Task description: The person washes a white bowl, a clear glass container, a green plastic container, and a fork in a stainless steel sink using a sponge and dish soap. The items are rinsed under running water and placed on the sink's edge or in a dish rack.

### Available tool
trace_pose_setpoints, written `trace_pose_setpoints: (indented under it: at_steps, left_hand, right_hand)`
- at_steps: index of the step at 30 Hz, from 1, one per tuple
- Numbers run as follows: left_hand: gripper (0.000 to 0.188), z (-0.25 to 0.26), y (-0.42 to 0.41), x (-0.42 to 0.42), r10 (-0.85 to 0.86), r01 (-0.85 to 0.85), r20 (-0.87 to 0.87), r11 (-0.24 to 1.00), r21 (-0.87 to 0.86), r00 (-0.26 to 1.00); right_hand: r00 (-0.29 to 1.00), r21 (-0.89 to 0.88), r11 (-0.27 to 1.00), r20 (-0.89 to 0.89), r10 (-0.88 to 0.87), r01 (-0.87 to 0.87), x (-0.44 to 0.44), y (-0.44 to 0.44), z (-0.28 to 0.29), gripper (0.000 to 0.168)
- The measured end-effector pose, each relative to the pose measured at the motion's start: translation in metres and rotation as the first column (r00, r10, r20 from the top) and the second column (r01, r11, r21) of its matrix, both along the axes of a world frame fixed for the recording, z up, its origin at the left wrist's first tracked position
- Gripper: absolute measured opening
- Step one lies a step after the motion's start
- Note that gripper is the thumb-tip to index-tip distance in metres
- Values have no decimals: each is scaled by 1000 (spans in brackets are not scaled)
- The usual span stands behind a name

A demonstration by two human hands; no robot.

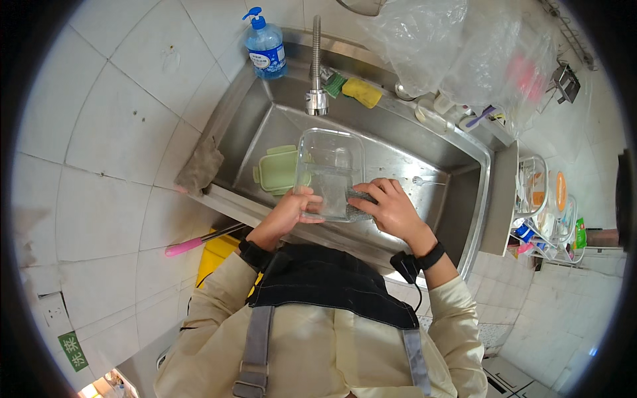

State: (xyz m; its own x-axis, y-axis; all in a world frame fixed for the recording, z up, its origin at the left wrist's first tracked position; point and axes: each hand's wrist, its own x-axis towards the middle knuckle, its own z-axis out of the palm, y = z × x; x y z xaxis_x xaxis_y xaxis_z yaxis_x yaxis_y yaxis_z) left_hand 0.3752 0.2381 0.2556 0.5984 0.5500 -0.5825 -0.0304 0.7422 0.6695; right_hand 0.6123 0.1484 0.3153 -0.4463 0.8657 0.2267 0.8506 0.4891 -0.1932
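Note:
Over a stainless steel sink [278,119], my left hand [293,209] grips the near left corner of a clear, divided glass food container [331,159]. My right hand [388,206] holds a grey scouring pad [359,204] against the container's near right side. Beneath the container's left edge, a light green snap-on lid [278,169] lies on the sink floor. Past the container hangs a flexible metal faucet [317,102]; I cannot tell whether water runs.
On the far rim are a blue pump bottle [267,52], a yellow sponge [362,92] and a green scouring pad [334,84]. A grey cloth [201,164] drapes the left rim. A fork [427,182] lies in the sink's right part. Plastic bags [423,45] hang at the upper right.

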Motion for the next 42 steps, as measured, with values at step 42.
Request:
trace_pose_setpoints:
  at_steps: [42]
  left_hand:
    - [31,-20,-22,-32,-226,327,-313,888,323,922]
  right_hand:
    - [958,-26,993,-262,-121,118,-16,86,13,37]
